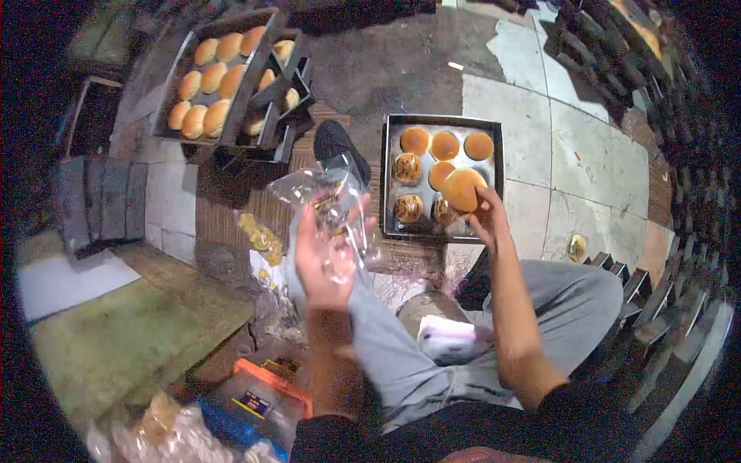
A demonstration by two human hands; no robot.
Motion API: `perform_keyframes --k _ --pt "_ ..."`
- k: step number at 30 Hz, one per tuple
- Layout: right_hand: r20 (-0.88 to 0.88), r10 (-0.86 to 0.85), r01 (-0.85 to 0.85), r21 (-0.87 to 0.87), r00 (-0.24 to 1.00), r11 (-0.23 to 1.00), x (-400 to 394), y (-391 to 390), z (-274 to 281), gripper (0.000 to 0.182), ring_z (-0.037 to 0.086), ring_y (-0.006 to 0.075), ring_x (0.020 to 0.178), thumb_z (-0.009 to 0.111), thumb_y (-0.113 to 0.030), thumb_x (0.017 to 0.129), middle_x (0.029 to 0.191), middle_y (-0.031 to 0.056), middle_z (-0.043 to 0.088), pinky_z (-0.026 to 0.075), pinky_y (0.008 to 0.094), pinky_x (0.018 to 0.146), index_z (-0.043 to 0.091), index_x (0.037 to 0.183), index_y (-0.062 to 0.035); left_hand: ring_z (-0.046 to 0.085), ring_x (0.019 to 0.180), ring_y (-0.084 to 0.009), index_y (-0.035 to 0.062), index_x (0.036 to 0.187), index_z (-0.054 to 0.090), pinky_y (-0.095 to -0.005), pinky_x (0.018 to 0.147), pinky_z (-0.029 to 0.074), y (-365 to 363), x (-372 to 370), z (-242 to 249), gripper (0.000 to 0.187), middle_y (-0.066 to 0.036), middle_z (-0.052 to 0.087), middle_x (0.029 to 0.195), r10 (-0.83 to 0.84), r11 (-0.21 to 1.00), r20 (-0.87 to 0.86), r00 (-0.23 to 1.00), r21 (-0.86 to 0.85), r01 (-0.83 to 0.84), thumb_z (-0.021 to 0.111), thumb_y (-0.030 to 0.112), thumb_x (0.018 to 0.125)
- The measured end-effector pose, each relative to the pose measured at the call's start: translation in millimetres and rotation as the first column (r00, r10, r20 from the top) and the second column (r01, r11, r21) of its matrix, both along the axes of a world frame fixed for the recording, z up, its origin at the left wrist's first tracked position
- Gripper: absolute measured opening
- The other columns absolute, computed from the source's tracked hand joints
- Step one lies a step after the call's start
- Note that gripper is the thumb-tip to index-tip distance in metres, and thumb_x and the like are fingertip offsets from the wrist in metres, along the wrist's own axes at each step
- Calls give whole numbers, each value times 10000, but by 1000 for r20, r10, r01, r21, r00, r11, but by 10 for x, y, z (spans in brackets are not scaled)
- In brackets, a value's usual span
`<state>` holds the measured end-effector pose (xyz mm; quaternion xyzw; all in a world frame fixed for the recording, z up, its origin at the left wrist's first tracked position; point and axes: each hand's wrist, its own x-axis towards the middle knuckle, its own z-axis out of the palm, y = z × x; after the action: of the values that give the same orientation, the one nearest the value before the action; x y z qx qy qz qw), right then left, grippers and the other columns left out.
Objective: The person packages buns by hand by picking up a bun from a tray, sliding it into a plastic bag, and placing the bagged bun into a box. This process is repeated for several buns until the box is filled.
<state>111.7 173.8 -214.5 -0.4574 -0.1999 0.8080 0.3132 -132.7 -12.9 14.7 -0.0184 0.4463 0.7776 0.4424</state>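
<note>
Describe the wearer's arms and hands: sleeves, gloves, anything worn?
Both forearms are bare from about the elbow down; dark fabric, apparently pushed-up or short sleeves, shows at the bottom edge. The left hand and right hand are bare: no gloves can be seen, and no watch, rings or bands, though the left is motion-blurred. The fingers are uncovered. No markings are visible on either arm.

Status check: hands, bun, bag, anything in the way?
Right hand grips bun above tray. Left hand holds clear bag. Nothing between them.

Small bakery work floor: baking trays of buns [218,74] on stained floor tiles [594,154], stacked empty tins [656,309] alongside.
</note>
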Motion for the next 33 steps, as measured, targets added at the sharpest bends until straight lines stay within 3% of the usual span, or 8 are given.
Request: perform_keyframes --k 5,7,13,23,25,30,31,33 --pt "-299 405 -345 234 864 909 48 -1034 1982 598 705 307 1067 726 -131 919 1240 141 659 592 650 891 447 1439 -33 620 1212 -451 77 1263 570 -602 937 543 -135 154 -196 468 -149 623 1261 62 997 -25 998 45 -61 549 481 1026" --pt "-169 462 -327 505 870 799 -3 -1307 2304 607 669 217 1148 779 -9 848 1253 118 664 556 416 998 516 1395 -8 628 1185 -456 75 1269 561 -622 950 536 -208 233 -183 496 -151 630 1232 89 996 43 995 27 -90 555 502 1017" --pt "547 137 -499 822 826 -276 -127 -1804 2754 568 513 432 1363 686 81 853 1440 239 543 475 445 1087 549 1400 8 668 1090 -451 -12 1261 595 -615 972 541 -361 498 33 682 -242 661 1222 -126 956 114 985 279 90 422 605 1029" --pt "659 85 -662 750 747 2 -290 -1925 2794 237 635 390 1039 710 -112 910 1187 218 643 515 465 892 655 1122 -23 661 1146 -334 42 1412 498 -480 921 600 -316 969 -195 646 -187 619 1327 -87 907 311 946 417 -53 485 567 1036" --pt "656 365 -750 599 660 280 -295 -1913 2783 191 669 366 952 700 -157 923 1021 192 690 524 434 840 680 1074 -41 654 1167 -343 47 1429 488 -534 947 596 -307 1012 -292 657 -187 616 1334 -198 902 314 929 430 47 508 564 1024" --pt "243 962 -868 496 122 -15 -50 -1841 3267 260 695 203 755 700 -281 976 907 99 738 546 370 698 692 1021 -25 619 1226 -408 64 1475 457 -569 918 593 -285 846 -220 677 -220 588 1379 0 903 219 976 418 -94 438 579 1036" --pt "483 626 -631 775 613 20 -109 -1867 3118 257 681 205 678 703 -262 974 857 114 726 530 366 629 673 1037 -15 619 1226 -408 64 1475 457 -569 918 593 -288 896 -210 677 -220 588 1379 4 903 216 976 418 -96 438 579 1036" --pt "546 359 -649 694 757 312 -245 -1824 2982 237 701 258 710 686 -234 983 847 154 711 524 397 636 661 1063 -13 635 1203 -395 60 1460 477 -535 878 606 -262 1048 -188 668 -197 602 1375 80 965 108 991 240 -104 458 572 1031"
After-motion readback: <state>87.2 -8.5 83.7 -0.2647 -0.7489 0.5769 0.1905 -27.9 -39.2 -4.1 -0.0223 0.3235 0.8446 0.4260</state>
